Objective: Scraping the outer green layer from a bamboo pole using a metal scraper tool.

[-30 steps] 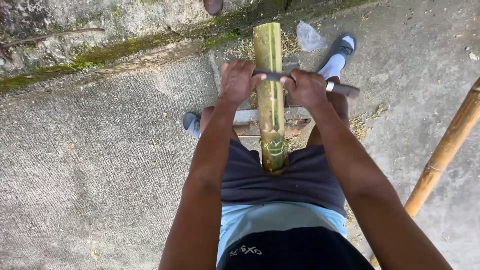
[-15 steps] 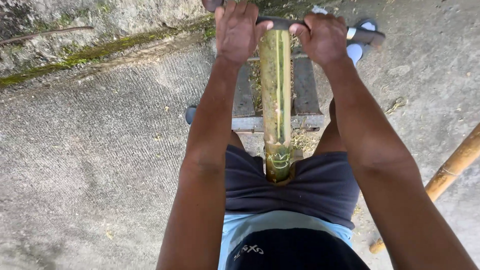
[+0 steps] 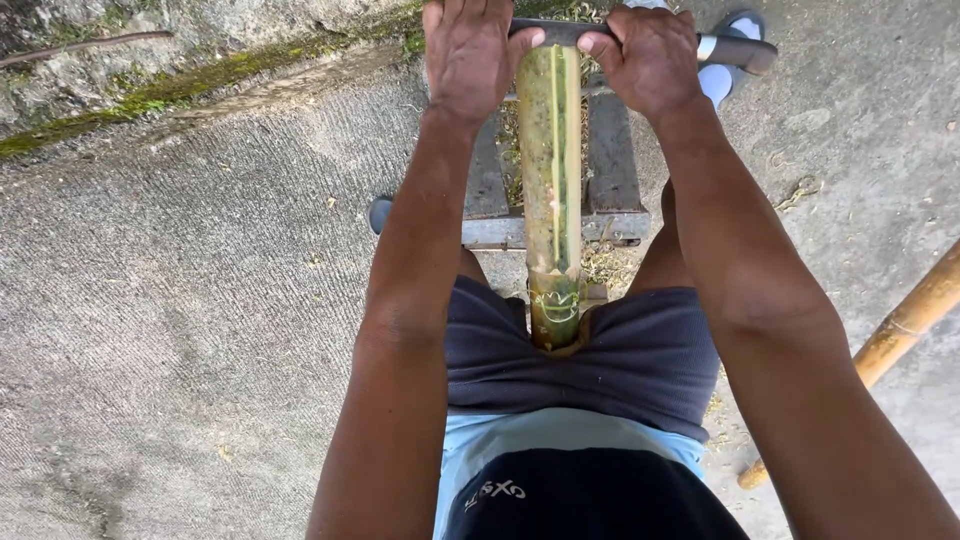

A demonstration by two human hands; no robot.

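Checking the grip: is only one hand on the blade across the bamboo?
No, the left hand and right hand both grip the blade.

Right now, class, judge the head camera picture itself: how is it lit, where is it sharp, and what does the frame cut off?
Head view: even daylight, no hard shadows or glare on the concrete ground; the bamboo pole and both forearms are sharp; the left hand and right hand sit at the top edge, the fingers partly cropped; wide-angle stretch enlarges the near arms.
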